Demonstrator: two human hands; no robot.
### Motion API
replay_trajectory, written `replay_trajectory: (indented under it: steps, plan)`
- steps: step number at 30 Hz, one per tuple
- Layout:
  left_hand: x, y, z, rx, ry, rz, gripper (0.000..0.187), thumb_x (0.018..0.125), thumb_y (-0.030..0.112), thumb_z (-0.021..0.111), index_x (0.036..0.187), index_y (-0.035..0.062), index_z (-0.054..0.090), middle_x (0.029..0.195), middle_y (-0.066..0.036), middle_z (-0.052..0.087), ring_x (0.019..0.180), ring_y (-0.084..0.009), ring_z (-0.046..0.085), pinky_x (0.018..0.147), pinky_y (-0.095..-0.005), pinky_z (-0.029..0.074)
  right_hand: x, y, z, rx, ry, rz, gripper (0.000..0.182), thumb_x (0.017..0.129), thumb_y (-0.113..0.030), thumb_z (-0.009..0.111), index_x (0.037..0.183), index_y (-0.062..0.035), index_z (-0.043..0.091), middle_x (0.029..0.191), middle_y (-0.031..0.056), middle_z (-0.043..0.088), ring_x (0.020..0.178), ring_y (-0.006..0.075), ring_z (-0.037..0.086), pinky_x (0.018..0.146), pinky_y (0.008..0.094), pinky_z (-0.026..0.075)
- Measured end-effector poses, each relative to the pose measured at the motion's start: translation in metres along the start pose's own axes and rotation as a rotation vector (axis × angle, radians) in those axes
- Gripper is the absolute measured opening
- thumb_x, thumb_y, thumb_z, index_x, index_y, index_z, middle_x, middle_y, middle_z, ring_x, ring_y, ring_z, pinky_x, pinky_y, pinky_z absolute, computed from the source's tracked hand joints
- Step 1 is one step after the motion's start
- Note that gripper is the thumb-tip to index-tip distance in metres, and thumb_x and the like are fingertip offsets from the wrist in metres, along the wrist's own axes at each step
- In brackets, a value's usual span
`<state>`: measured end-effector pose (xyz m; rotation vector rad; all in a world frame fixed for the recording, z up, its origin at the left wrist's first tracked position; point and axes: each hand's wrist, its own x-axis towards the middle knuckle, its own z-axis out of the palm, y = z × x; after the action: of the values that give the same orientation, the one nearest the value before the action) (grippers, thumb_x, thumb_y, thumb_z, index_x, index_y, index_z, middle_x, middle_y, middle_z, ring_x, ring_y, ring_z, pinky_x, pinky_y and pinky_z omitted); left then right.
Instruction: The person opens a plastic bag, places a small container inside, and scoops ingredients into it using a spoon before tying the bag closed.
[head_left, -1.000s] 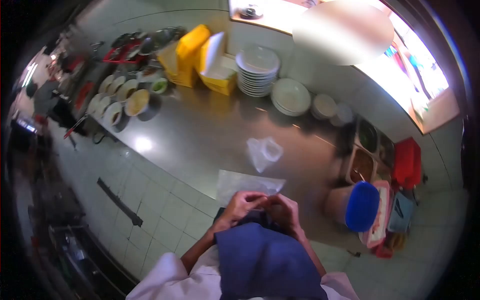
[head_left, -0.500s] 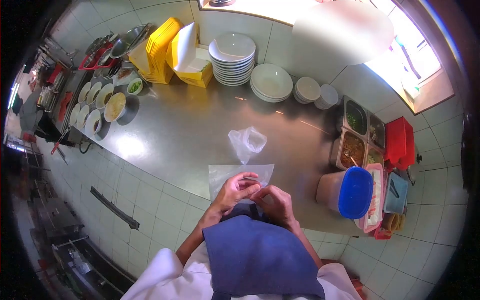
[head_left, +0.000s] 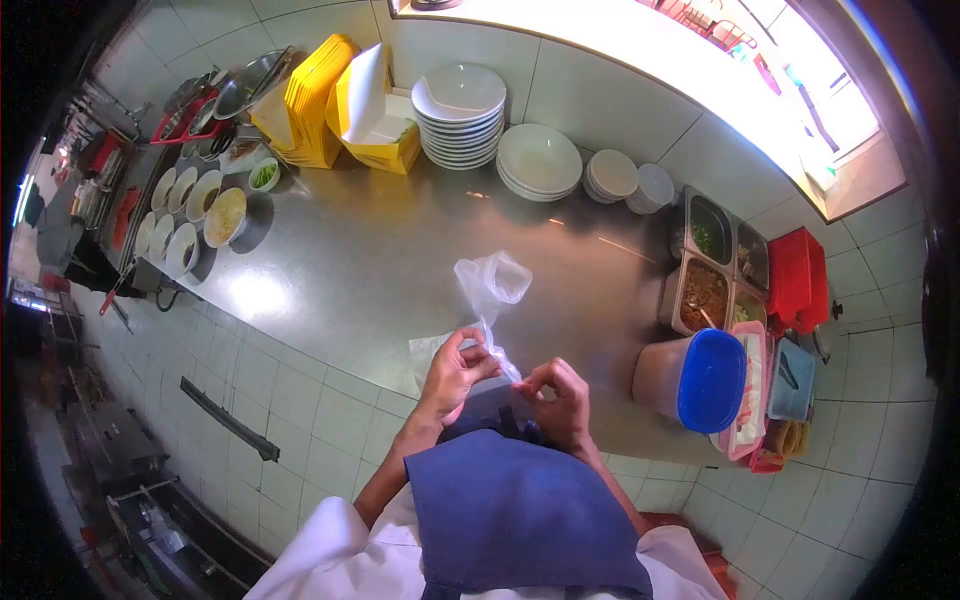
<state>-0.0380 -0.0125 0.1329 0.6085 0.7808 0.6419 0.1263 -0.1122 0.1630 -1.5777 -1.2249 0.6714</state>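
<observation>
A clear plastic bag (head_left: 492, 282) rests on the steel table in front of me, its body rounded and its upper part gathered into a thin twisted neck that runs toward me. My left hand (head_left: 452, 378) pinches this neck between thumb and fingers. At the neck's near end, my right hand (head_left: 562, 402) grips the twisted plastic with its fingertips. Both hands are close to my blue apron, at the table's near edge. A flat piece of thin plastic (head_left: 424, 356) shows beside my left hand, partly hidden under it.
Stacked white bowls (head_left: 460, 115), plates (head_left: 540, 160) and yellow cartons (head_left: 375, 125) line the back wall. Filled bowls (head_left: 228, 217) stand at the left. On the right are metal food pans (head_left: 703, 295), a blue-lidded tub (head_left: 711, 380) and red baskets (head_left: 797, 280).
The plastic spread under my hands is now gathered into a twisted strand between them. My right hand has moved slightly right, away from the left. A blurred pale shape at upper right is gone.
</observation>
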Motion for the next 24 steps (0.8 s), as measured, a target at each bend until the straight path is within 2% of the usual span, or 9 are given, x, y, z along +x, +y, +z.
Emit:
replay_trajectory:
  steps: [5, 8, 11, 12, 15, 16, 18, 21, 24]
  plan:
    - [-0.003, 0.001, 0.007, 0.151, -0.009, 0.065, 0.039, 0.090, -0.002, 0.072, 0.119, 0.0059, 0.048, 0.093, -0.008, 0.068, 0.089, -0.0170, 0.068, 0.084, -0.0315, 0.056, 0.005, -0.026, 0.007, 0.383, 0.114, 0.395, 0.017, 0.087, -0.011, 0.079, 0.093, 0.0002, 0.067, 0.081, 0.0074, 0.067, 0.081, 0.0127, 0.066, 0.073, 0.0296, 0.055]
    - [-0.008, 0.007, 0.018, 0.312, -0.009, 0.085, 0.042, 0.089, 0.001, 0.075, 0.120, 0.0063, 0.047, 0.094, -0.009, 0.069, 0.091, -0.0168, 0.068, 0.083, -0.0309, 0.055, 0.003, -0.014, 0.000, 0.126, -0.083, 0.405, 0.020, 0.092, -0.014, 0.074, 0.103, 0.0013, 0.068, 0.087, 0.0078, 0.070, 0.083, 0.0137, 0.067, 0.077, 0.0286, 0.056]
    - [-0.007, 0.004, 0.014, 0.268, -0.044, 0.034, 0.039, 0.091, 0.001, 0.072, 0.120, 0.0067, 0.046, 0.094, -0.008, 0.068, 0.092, -0.0168, 0.067, 0.083, -0.0317, 0.056, 0.000, -0.001, -0.003, 0.067, -0.066, 0.418, 0.023, 0.093, -0.017, 0.074, 0.104, 0.0026, 0.068, 0.092, 0.0090, 0.072, 0.085, 0.0145, 0.069, 0.078, 0.0285, 0.056]
    - [-0.007, 0.003, 0.011, 0.247, -0.050, 0.027, 0.038, 0.092, 0.000, 0.070, 0.120, 0.0069, 0.046, 0.096, -0.009, 0.068, 0.093, -0.0168, 0.067, 0.085, -0.0323, 0.055, 0.000, 0.004, -0.005, 0.283, -0.070, 0.478, 0.020, 0.095, -0.015, 0.071, 0.105, 0.0022, 0.067, 0.095, 0.0089, 0.072, 0.084, 0.0148, 0.069, 0.076, 0.0290, 0.056]
    - [-0.010, 0.006, 0.004, 0.107, -0.080, 0.000, 0.032, 0.094, -0.003, 0.064, 0.119, 0.0074, 0.046, 0.103, -0.010, 0.065, 0.098, -0.0168, 0.065, 0.091, -0.0343, 0.054, 0.002, 0.012, -0.012, 0.841, 0.171, 0.658, 0.014, 0.098, -0.011, 0.065, 0.107, 0.0000, 0.065, 0.099, 0.0077, 0.070, 0.086, 0.0147, 0.067, 0.076, 0.0289, 0.056]
    - [-0.012, 0.009, 0.002, 0.008, -0.100, -0.013, 0.030, 0.095, -0.003, 0.061, 0.119, 0.0075, 0.045, 0.105, -0.009, 0.064, 0.101, -0.0167, 0.064, 0.093, -0.0348, 0.053, 0.000, 0.026, -0.014, 0.892, 0.186, 0.665, 0.013, 0.104, -0.015, 0.055, 0.110, -0.0054, 0.062, 0.105, 0.0072, 0.069, 0.092, 0.0181, 0.069, 0.077, 0.0294, 0.055]
    - [-0.017, 0.018, 0.008, -0.167, -0.169, -0.019, 0.026, 0.097, -0.004, 0.056, 0.118, 0.0076, 0.047, 0.111, -0.007, 0.059, 0.107, -0.0161, 0.060, 0.096, -0.0364, 0.051, -0.003, 0.030, -0.015, 0.982, 0.202, 0.706, 0.017, 0.106, -0.019, 0.052, 0.110, -0.0054, 0.062, 0.107, 0.0076, 0.069, 0.092, 0.0179, 0.068, 0.078, 0.0306, 0.055]
    - [-0.011, 0.001, -0.005, 0.075, -0.130, -0.074, 0.027, 0.097, 0.003, 0.062, 0.122, 0.0075, 0.051, 0.109, -0.004, 0.060, 0.103, -0.0168, 0.059, 0.098, -0.0366, 0.050, -0.008, 0.030, -0.011, 1.026, 0.228, 0.754, 0.022, 0.108, -0.023, 0.046, 0.111, -0.0055, 0.060, 0.110, 0.0074, 0.069, 0.094, 0.0176, 0.067, 0.080, 0.0325, 0.055]
    - [-0.017, 0.003, 0.011, 0.592, -0.227, 0.134, 0.030, 0.097, 0.019, 0.069, 0.122, 0.0077, 0.057, 0.106, -0.003, 0.060, 0.100, -0.0161, 0.058, 0.097, -0.0321, 0.047, -0.012, 0.042, -0.009, 0.923, 0.222, 0.684, 0.021, 0.109, -0.022, 0.047, 0.104, -0.0054, 0.059, 0.104, 0.0065, 0.068, 0.091, 0.0166, 0.067, 0.079, 0.0326, 0.055]
